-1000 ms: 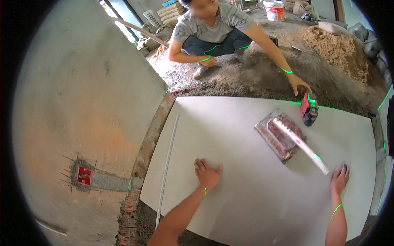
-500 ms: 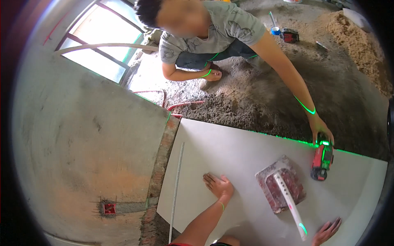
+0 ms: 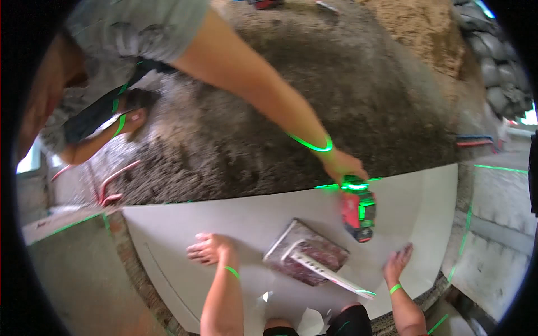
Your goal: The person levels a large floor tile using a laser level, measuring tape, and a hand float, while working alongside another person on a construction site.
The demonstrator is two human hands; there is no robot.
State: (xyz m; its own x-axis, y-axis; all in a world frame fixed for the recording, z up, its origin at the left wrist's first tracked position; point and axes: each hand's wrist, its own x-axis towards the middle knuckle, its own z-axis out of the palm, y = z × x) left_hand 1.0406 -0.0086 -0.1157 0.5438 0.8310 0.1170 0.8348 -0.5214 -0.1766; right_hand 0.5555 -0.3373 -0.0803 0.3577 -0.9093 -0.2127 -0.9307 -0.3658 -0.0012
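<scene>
Both my hands rest on a large pale floor tile (image 3: 162, 221). My left hand (image 3: 210, 249) lies flat on its left part with the fingers spread, holding nothing. On the right part, my right hand (image 3: 398, 263) touches the surface with its fingers stretched out. Between them lies a tool with a square, mortar-stained plate (image 3: 330, 255) and a long white handle (image 3: 328, 273); neither of my hands touches it. Beyond it, a co-worker's hand (image 3: 342, 165) is on top of a red and black laser level (image 3: 351, 213), which throws green lines.
Rough grey mortar (image 3: 235, 151) borders the tile's far edge. The co-worker crouches at the far left, near red pipes (image 3: 117, 179). Bare walls flank the tile on both sides. A sand heap (image 3: 423, 31) and stacked grey sacks (image 3: 496, 70) are at the far right.
The view has swung to the right, so more of my right forearm and the right wall show. My hands stay on the tile, and the co-worker's hand stays on the laser level.
</scene>
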